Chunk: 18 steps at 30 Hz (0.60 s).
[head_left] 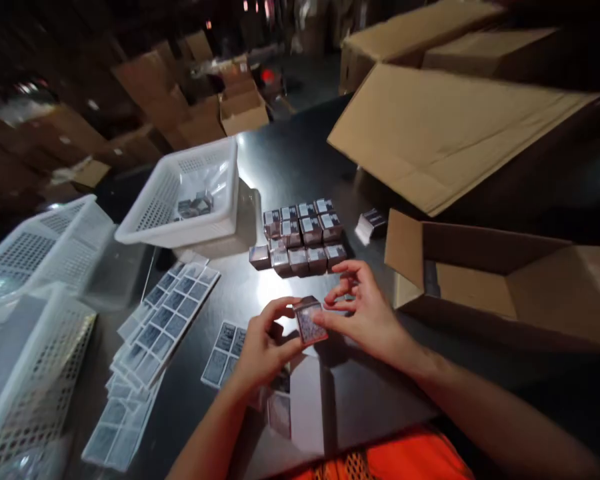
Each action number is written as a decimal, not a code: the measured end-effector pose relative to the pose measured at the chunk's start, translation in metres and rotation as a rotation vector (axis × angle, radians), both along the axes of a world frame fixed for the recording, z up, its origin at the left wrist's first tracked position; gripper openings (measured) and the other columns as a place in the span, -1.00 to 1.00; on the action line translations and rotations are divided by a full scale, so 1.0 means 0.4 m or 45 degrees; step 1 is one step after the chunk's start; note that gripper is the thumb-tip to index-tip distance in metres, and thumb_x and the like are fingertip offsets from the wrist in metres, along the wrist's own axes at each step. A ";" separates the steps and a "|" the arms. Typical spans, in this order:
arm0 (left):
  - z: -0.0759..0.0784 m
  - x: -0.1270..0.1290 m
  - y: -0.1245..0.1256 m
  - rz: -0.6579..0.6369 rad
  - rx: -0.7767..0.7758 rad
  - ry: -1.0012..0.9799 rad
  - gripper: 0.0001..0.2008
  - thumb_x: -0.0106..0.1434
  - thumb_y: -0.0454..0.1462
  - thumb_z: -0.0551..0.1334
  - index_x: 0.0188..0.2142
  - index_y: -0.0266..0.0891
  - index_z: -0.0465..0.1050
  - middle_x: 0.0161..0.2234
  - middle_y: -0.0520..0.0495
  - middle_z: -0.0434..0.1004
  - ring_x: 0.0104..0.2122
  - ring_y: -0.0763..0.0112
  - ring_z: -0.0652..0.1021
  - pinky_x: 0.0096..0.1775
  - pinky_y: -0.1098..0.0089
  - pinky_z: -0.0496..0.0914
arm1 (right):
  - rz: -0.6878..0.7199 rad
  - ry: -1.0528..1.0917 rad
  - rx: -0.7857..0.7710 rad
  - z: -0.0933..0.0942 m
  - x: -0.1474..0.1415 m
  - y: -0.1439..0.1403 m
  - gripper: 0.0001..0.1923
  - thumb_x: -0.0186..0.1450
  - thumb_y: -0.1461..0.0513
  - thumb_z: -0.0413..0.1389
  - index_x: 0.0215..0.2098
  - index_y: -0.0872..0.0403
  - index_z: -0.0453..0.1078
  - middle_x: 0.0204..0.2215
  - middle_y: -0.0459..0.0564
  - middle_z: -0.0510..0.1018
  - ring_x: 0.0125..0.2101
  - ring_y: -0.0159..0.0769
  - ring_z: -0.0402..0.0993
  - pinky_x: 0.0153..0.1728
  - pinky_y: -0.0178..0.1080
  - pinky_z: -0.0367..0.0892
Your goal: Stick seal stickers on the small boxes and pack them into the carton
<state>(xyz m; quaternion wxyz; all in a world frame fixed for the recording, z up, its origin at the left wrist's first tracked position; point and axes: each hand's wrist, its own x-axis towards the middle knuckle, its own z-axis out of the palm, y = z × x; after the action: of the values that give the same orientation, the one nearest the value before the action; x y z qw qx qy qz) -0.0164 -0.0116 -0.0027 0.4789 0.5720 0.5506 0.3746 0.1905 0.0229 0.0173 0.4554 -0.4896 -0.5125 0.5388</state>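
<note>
A small printed box [310,321] with a shiny face is held up over the near side of the table. My left hand [273,343] pinches it by its left side, thumb below and forefinger on top. The thumb of my right hand [363,317] rests on the box's right face, while its other fingers are spread apart in the air. Just beyond my hands, several similar small boxes [310,230] stand in close rows. Beneath my left wrist lies a sheet of printed labels [225,350], partly covered by the arm.
At left, stacked label sheets [167,320] lie beside white perforated baskets [177,237]; the far one holds a few small boxes. An open cardboard carton [480,280] stands at right, below a large cardboard flap [445,133]. One dark-and-white small box [371,225] lies near the carton.
</note>
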 end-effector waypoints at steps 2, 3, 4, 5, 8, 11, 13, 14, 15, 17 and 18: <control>-0.001 0.005 -0.001 -0.022 -0.021 -0.068 -0.46 0.05 -0.15 0.52 0.03 -0.04 0.50 -0.23 -0.01 0.62 -0.63 0.66 0.20 -0.58 0.51 0.04 | 0.143 0.094 -0.083 0.006 0.006 0.011 -0.13 -0.09 0.13 0.50 0.10 -0.03 0.21 -0.07 0.02 0.49 -0.20 -0.26 0.59 -0.30 -0.20 0.59; 0.000 0.006 -0.001 -0.038 -0.019 -0.094 -0.45 0.04 -0.16 0.52 0.04 -0.04 0.50 -0.21 -0.02 0.62 -0.62 0.66 0.21 -0.57 0.51 0.05 | 0.239 0.132 -0.115 0.011 0.008 0.015 -0.13 -0.09 0.15 0.49 0.12 -0.01 0.22 -0.05 0.05 0.49 -0.20 -0.26 0.59 -0.32 -0.22 0.58; 0.003 0.007 -0.002 -0.059 -0.016 -0.115 -0.41 0.01 -0.18 0.53 0.05 -0.04 0.49 -0.19 -0.03 0.63 -0.61 0.65 0.22 -0.57 0.51 0.06 | 0.325 0.152 -0.129 0.015 0.010 0.018 -0.15 -0.07 0.17 0.47 0.13 0.02 0.25 -0.09 0.04 0.52 -0.24 -0.28 0.59 -0.33 -0.23 0.57; 0.007 0.007 -0.003 -0.068 -0.010 -0.132 -0.37 -0.03 -0.18 0.55 0.06 -0.04 0.49 -0.17 -0.04 0.63 -0.61 0.66 0.23 -0.58 0.51 0.06 | 0.382 0.158 -0.122 0.019 0.010 0.019 -0.19 -0.05 0.19 0.45 0.13 0.05 0.28 -0.17 0.00 0.55 -0.28 -0.31 0.58 -0.32 -0.25 0.55; 0.020 0.008 -0.003 -0.035 0.011 -0.137 -0.33 -0.04 -0.12 0.55 0.09 -0.04 0.48 -0.12 -0.06 0.64 -0.65 0.70 0.19 -0.61 0.51 0.02 | 0.396 0.144 -0.032 0.023 0.006 0.016 -0.29 0.00 0.19 0.41 0.11 0.11 0.39 -0.29 -0.05 0.56 -0.26 -0.32 0.56 -0.26 -0.25 0.54; 0.022 0.009 0.001 0.010 0.111 -0.054 -0.40 0.03 -0.10 0.50 0.07 -0.09 0.49 -0.10 -0.08 0.65 -0.69 0.74 0.16 -0.65 0.55 0.01 | 0.394 0.122 0.072 0.022 0.003 0.013 -0.36 0.04 0.16 0.41 0.08 0.09 0.48 -0.19 0.01 0.60 -0.13 -0.24 0.57 -0.15 -0.17 0.56; 0.014 0.007 0.001 0.056 0.294 0.047 -0.42 0.03 -0.16 0.50 0.06 -0.12 0.48 -0.11 -0.07 0.67 -0.71 0.76 0.17 -0.66 0.57 0.02 | 0.428 0.042 0.207 0.023 0.010 0.016 -0.41 0.05 0.16 0.41 0.06 0.05 0.53 -0.11 0.03 0.63 -0.06 -0.19 0.57 0.00 -0.09 0.52; 0.010 0.006 0.000 0.102 0.419 0.112 -0.42 0.03 -0.19 0.49 0.06 -0.12 0.46 -0.12 -0.06 0.67 -0.72 0.76 0.17 -0.66 0.58 0.03 | 0.442 -0.020 0.300 0.024 0.015 0.018 -0.42 0.06 0.18 0.41 0.07 0.03 0.54 -0.07 0.03 0.63 -0.02 -0.17 0.57 0.06 -0.05 0.49; 0.006 0.004 -0.003 0.148 0.549 0.191 -0.41 0.04 -0.22 0.49 0.07 -0.12 0.44 -0.12 -0.05 0.68 -0.72 0.76 0.18 -0.66 0.59 0.04 | 0.449 -0.082 0.395 0.024 0.021 0.022 -0.41 0.06 0.19 0.40 0.08 0.01 0.54 -0.02 0.04 0.62 0.02 -0.14 0.55 0.08 -0.03 0.47; 0.002 -0.001 -0.009 0.217 0.804 0.370 -0.40 0.08 -0.26 0.48 0.11 -0.13 0.39 -0.09 -0.06 0.68 -0.72 0.75 0.22 -0.66 0.57 0.08 | 0.448 -0.150 0.496 0.020 0.027 0.030 -0.34 0.05 0.20 0.40 0.15 -0.02 0.52 0.11 0.08 0.54 0.04 -0.12 0.54 0.03 -0.06 0.50; 0.001 -0.003 -0.011 0.235 0.918 0.464 -0.41 0.11 -0.27 0.47 0.12 -0.14 0.37 -0.07 -0.07 0.69 -0.72 0.74 0.25 -0.66 0.56 0.11 | 0.439 -0.144 0.476 0.016 0.025 0.032 -0.28 0.04 0.17 0.42 0.18 -0.03 0.49 0.16 0.10 0.50 0.02 -0.14 0.54 -0.04 -0.10 0.53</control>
<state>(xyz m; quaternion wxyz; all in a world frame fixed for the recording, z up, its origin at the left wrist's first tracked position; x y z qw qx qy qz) -0.0176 -0.0160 -0.0023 0.1071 0.7083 0.5089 0.4773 0.2006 0.0359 0.0238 0.4101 -0.3318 -0.7036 0.4762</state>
